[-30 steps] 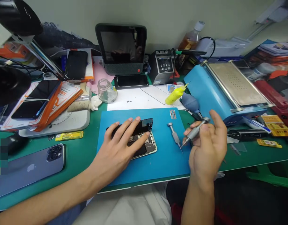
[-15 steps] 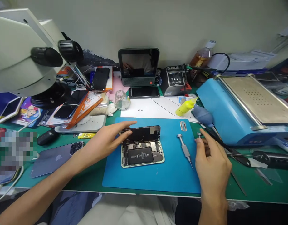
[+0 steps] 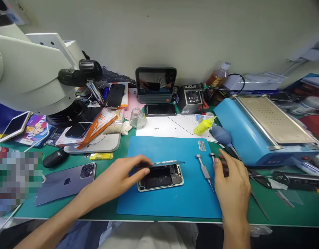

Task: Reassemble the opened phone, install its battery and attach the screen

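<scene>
An opened smartphone (image 3: 161, 178) lies on the blue mat (image 3: 159, 206), its battery and inner parts partly in shadow. Its screen (image 3: 169, 162) stands at a low tilt over the body, seen nearly edge-on. My left hand (image 3: 130, 172) pinches the screen's left end between thumb and fingers. At the mat's right edge, my right hand (image 3: 233, 178) has its fingers closed around a precision screwdriver (image 3: 212, 155); only the capped end shows, the rest being hidden by the hand. Another silver screwdriver (image 3: 204, 171) lies on the mat to its left.
A purple phone (image 3: 68, 183) lies face down at left, with a yellow lighter-like item (image 3: 101, 156) close by. The microscope (image 3: 40, 76) overhangs the left side. A blue heating plate machine (image 3: 237, 138) stands at right, beside a blue air blower (image 3: 221, 134).
The phone's screen has swung down from nearly upright to a low tilt, with my left hand on it. My right hand and its screwdriver have shifted left, closer to the other screwdriver.
</scene>
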`<state>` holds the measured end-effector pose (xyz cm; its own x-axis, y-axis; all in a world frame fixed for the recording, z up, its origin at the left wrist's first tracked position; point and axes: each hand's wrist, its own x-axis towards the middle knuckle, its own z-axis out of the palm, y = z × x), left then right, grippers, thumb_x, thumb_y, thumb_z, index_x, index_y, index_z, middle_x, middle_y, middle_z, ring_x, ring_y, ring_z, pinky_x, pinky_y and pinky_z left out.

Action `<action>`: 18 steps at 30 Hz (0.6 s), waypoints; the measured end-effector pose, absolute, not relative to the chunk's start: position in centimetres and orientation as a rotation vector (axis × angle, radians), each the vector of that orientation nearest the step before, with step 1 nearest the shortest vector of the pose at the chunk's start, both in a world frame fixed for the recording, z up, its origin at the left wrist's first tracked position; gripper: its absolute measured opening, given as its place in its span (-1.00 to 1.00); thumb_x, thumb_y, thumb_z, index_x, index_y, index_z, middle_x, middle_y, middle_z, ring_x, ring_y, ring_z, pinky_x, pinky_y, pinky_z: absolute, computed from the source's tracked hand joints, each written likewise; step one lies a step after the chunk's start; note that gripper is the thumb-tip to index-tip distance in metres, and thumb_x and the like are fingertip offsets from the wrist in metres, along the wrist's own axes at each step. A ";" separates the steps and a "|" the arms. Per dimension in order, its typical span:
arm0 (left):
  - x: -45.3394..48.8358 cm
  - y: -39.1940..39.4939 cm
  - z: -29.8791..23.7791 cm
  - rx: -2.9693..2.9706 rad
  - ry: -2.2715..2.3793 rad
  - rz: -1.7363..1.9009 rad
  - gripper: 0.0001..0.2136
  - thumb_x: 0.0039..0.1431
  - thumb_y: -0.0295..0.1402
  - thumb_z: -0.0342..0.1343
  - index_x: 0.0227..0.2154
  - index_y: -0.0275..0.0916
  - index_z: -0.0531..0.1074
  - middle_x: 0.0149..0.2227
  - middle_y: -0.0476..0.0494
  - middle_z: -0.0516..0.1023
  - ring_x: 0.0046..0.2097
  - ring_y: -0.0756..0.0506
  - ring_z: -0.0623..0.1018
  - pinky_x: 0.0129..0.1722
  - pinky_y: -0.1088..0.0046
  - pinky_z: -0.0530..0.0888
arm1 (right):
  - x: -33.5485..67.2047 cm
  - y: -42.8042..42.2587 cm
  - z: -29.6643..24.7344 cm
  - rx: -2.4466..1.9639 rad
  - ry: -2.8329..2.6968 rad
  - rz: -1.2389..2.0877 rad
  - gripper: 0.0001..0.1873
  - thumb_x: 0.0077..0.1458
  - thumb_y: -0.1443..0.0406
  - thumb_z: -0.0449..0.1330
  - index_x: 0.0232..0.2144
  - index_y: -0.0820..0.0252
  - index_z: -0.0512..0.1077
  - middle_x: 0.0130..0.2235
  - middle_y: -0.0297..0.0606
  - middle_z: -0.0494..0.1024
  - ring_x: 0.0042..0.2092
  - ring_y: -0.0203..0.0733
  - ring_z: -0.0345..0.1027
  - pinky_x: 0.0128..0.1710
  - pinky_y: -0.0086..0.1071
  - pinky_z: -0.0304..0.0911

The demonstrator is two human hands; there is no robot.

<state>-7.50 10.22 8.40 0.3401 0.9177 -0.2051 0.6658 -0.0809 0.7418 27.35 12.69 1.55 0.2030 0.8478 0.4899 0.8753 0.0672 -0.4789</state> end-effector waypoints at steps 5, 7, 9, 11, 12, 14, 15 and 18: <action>-7.9 7.8 5.6 2.051 1.292 0.373 -0.71 0.54 -0.18 0.11 0.24 0.17 0.46 0.46 0.05 0.45 0.44 -0.18 0.48 0.40 0.13 0.49 | 26.6 10.3 3.1 -1.552 -1.627 -0.153 -0.59 0.52 0.27 0.14 0.32 0.14 0.48 0.12 -0.04 0.65 0.14 -0.01 0.56 0.21 -0.10 0.44; -7.9 7.2 4.4 2.127 1.297 0.377 -0.68 0.55 -0.19 0.10 0.28 0.19 0.42 0.51 0.04 0.37 0.48 -0.20 0.42 0.42 0.04 0.48 | 25.8 8.7 3.5 -1.478 -1.748 -0.089 -0.64 0.52 0.31 0.16 0.27 0.07 0.51 0.08 -0.15 0.69 0.11 -0.11 0.60 0.16 -0.24 0.48; -7.8 6.8 3.4 2.177 1.310 0.391 -0.68 0.56 -0.19 0.09 0.28 0.18 0.41 0.51 0.01 0.36 0.48 -0.22 0.43 0.39 -0.03 0.51 | 24.7 7.1 3.5 -1.420 -1.885 0.006 -0.69 0.52 0.32 0.16 0.20 0.02 0.56 0.03 -0.23 0.71 0.05 -0.18 0.63 0.08 -0.34 0.52; -7.6 6.6 2.7 2.216 1.321 0.420 -0.67 0.54 -0.21 0.11 0.29 0.17 0.40 0.50 -0.02 0.37 0.46 -0.25 0.45 0.36 -0.06 0.55 | 23.7 5.7 3.1 -1.386 -1.970 0.060 -0.70 0.51 0.33 0.17 0.18 0.01 0.57 0.00 -0.26 0.72 0.02 -0.20 0.63 0.04 -0.34 0.53; -7.6 6.6 2.4 2.233 1.325 0.435 -0.65 0.53 -0.22 0.12 0.30 0.17 0.39 0.50 -0.03 0.38 0.45 -0.26 0.46 0.34 -0.07 0.57 | 23.2 5.2 2.8 -1.377 -1.992 0.068 -0.69 0.51 0.34 0.18 0.18 0.03 0.57 -0.01 -0.26 0.72 0.01 -0.19 0.63 0.03 -0.33 0.53; -7.5 6.7 1.8 2.256 1.332 0.465 -0.60 0.52 -0.24 0.15 0.34 0.17 0.37 0.50 -0.06 0.38 0.44 -0.27 0.48 0.32 -0.05 0.60 | 22.5 4.4 2.1 -1.374 -2.009 0.068 -0.67 0.49 0.37 0.18 0.20 0.06 0.56 -0.02 -0.24 0.72 0.00 -0.16 0.61 -0.01 -0.30 0.53; -7.6 6.7 1.5 2.264 1.331 0.475 -0.57 0.51 -0.24 0.16 0.36 0.18 0.36 0.49 -0.06 0.39 0.43 -0.28 0.49 0.31 -0.03 0.61 | 22.3 4.2 1.8 -1.376 -2.011 0.063 -0.66 0.49 0.38 0.18 0.21 0.07 0.55 -0.01 -0.23 0.72 0.00 -0.15 0.61 -0.01 -0.28 0.52; -8.0 6.8 0.9 2.277 1.329 0.482 -0.50 0.49 -0.24 0.20 0.41 0.23 0.32 0.49 -0.04 0.40 0.42 -0.27 0.51 0.28 0.04 0.64 | 22.1 3.8 1.1 -1.391 -2.007 0.047 -0.64 0.49 0.40 0.18 0.24 0.10 0.53 0.00 -0.21 0.71 0.03 -0.13 0.59 0.00 -0.25 0.51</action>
